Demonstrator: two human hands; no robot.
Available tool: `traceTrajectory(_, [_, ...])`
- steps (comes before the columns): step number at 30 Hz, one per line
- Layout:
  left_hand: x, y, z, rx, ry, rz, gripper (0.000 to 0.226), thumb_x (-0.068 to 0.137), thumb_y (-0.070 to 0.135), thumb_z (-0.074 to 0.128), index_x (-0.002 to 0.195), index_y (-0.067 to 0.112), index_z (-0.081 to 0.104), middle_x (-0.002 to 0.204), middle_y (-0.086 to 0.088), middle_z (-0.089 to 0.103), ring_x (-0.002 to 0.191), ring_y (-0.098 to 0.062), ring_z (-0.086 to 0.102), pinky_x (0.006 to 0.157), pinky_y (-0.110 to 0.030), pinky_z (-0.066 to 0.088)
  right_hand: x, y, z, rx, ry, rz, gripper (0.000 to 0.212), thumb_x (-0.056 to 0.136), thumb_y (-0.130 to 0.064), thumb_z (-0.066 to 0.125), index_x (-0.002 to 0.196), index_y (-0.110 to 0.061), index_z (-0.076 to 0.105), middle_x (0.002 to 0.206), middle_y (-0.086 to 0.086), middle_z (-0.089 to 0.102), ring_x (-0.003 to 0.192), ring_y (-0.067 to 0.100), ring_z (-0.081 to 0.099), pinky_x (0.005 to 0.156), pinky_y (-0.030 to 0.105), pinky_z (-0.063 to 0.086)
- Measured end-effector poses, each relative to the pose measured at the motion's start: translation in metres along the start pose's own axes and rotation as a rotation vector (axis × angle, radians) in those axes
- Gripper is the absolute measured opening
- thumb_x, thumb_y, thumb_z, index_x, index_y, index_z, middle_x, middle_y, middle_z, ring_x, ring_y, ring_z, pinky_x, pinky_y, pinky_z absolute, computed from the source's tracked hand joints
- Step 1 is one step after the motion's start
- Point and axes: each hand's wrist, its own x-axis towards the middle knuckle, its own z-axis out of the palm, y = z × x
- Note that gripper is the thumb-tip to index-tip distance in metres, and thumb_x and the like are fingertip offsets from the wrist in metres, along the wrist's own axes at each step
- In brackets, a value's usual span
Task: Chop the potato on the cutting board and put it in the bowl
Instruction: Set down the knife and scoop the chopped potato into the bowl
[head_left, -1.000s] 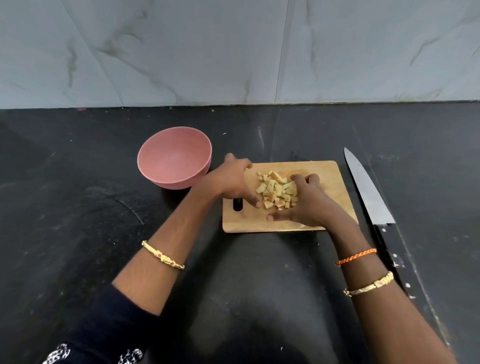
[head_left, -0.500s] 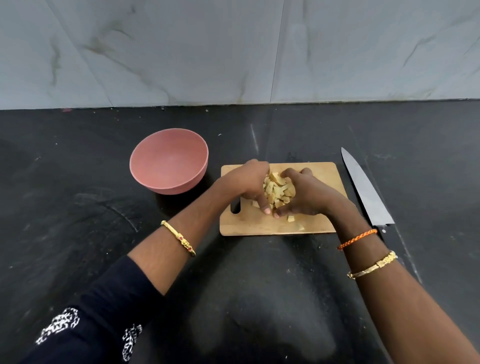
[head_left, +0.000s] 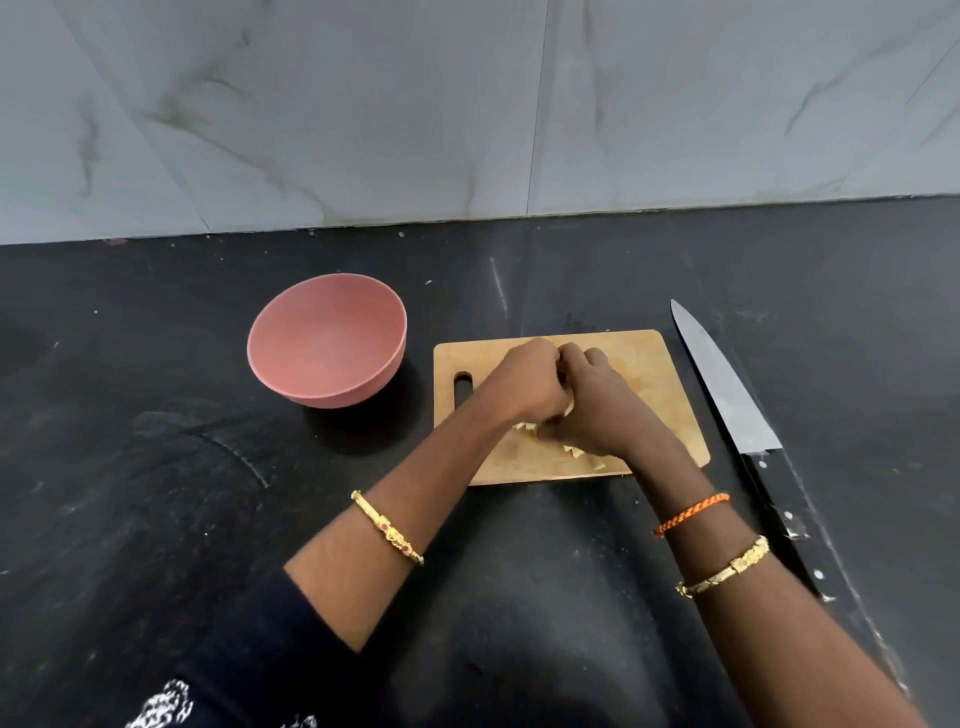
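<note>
My left hand (head_left: 527, 384) and my right hand (head_left: 597, 402) are cupped tight together over the middle of the wooden cutting board (head_left: 660, 374), closed round the pile of chopped potato pieces. Most of the pile is hidden inside the hands. A few pale potato pieces (head_left: 576, 453) show under the hands near the board's front edge. The pink bowl (head_left: 327, 340) stands to the left of the board on the black counter, and nothing shows inside it.
A large knife (head_left: 727, 395) lies on the counter right of the board, blade pointing away, black handle towards me. A pale marble wall (head_left: 467, 104) closes off the back of the black counter (head_left: 156, 493).
Both hands have closed in from the sides of the spread pile and now meet, covering the potato pieces that were visible between them.
</note>
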Motion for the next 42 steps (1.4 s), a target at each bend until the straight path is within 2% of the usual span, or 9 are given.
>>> traceTrajectory(4, [0.005,0.017,-0.012,0.134,-0.022,-0.025,0.008,0.079,0.001,0.058,0.086,0.002,0.061,0.072,-0.007,0.057,0.063,-0.016,0.050,0.047,-0.023,0.035,0.004,0.001,-0.006,0.048,0.035,-0.008,0.068,0.073,-0.015,0.078,0.132,-0.018,0.043,0.120,0.008,0.050,0.099,0.022,0.052,0.084,0.028,0.045])
traceTrajectory(8, [0.008,0.015,-0.030,0.048,-0.045,0.013,0.019,0.077,0.005,0.066,0.094,0.008,0.073,0.093,-0.009,0.070,0.081,-0.019,0.064,0.069,-0.029,0.052,0.010,0.006,-0.021,0.055,0.021,0.004,0.054,0.079,-0.014,0.074,0.128,-0.016,0.051,0.115,0.007,0.062,0.101,0.025,0.061,0.084,0.034,0.050])
traceTrajectory(13, [0.004,-0.001,-0.026,-0.369,0.082,-0.016,0.017,0.085,0.004,0.062,0.099,0.009,0.070,0.092,-0.008,0.072,0.086,-0.013,0.069,0.077,-0.022,0.057,0.012,0.016,-0.031,0.346,-0.054,0.047,0.027,0.082,-0.005,0.070,0.106,-0.015,0.060,0.092,0.005,0.064,0.081,0.021,0.064,0.077,0.037,0.057])
traceTrajectory(18, [0.001,-0.014,-0.002,-0.850,0.289,-0.069,0.013,0.088,0.006,0.061,0.097,0.006,0.070,0.085,-0.001,0.068,0.079,-0.008,0.064,0.074,-0.016,0.055,0.009,0.024,-0.039,1.068,-0.191,0.105,0.017,0.086,0.010,0.058,0.089,-0.007,0.061,0.075,0.009,0.067,0.058,0.015,0.065,0.048,0.019,0.053])
traceTrajectory(23, [0.005,-0.009,0.006,-1.250,0.172,-0.253,0.010,0.090,0.009,0.058,0.092,0.002,0.065,0.077,-0.004,0.060,0.070,-0.008,0.056,0.063,-0.017,0.052,0.013,0.022,-0.038,1.354,-0.276,0.172,0.018,0.093,0.003,0.049,0.085,-0.009,0.061,0.079,0.008,0.064,0.059,0.011,0.062,0.047,0.015,0.051])
traceTrajectory(28, [-0.009,-0.006,-0.038,-1.430,0.163,-0.150,0.011,0.091,0.002,0.053,0.086,0.001,0.063,0.071,-0.004,0.061,0.065,-0.007,0.054,0.054,-0.013,0.049,0.023,-0.026,-0.069,1.264,-0.360,0.064,0.012,0.093,-0.002,0.050,0.087,-0.008,0.060,0.070,0.007,0.065,0.052,0.008,0.062,0.048,0.013,0.051])
traceTrajectory(33, [-0.035,-0.035,-0.117,-1.420,0.420,0.000,0.014,0.092,-0.003,0.049,0.086,0.000,0.062,0.083,-0.007,0.063,0.075,-0.010,0.060,0.061,-0.014,0.055,0.056,-0.122,-0.081,1.070,-0.504,-0.122,0.012,0.094,-0.004,0.050,0.087,-0.006,0.060,0.073,0.005,0.062,0.051,0.004,0.058,0.047,0.009,0.048])
traceTrajectory(39, [-0.056,-0.100,-0.153,-0.841,0.461,-0.342,0.011,0.088,-0.005,0.054,0.088,-0.002,0.065,0.085,-0.012,0.067,0.072,-0.015,0.067,0.060,-0.021,0.058,0.095,-0.197,-0.021,0.466,-0.624,-0.053,0.012,0.094,-0.009,0.052,0.083,-0.007,0.056,0.075,0.006,0.057,0.052,0.008,0.055,0.044,0.016,0.046])
traceTrajectory(42, [-0.051,-0.112,-0.154,-0.611,0.445,-0.480,0.014,0.086,-0.010,0.054,0.092,-0.005,0.065,0.087,-0.019,0.067,0.070,-0.022,0.069,0.056,-0.028,0.059,0.094,-0.209,-0.006,0.228,-0.636,-0.050,0.020,0.096,-0.019,0.054,0.081,-0.006,0.058,0.085,0.009,0.062,0.069,0.017,0.060,0.064,0.026,0.050])
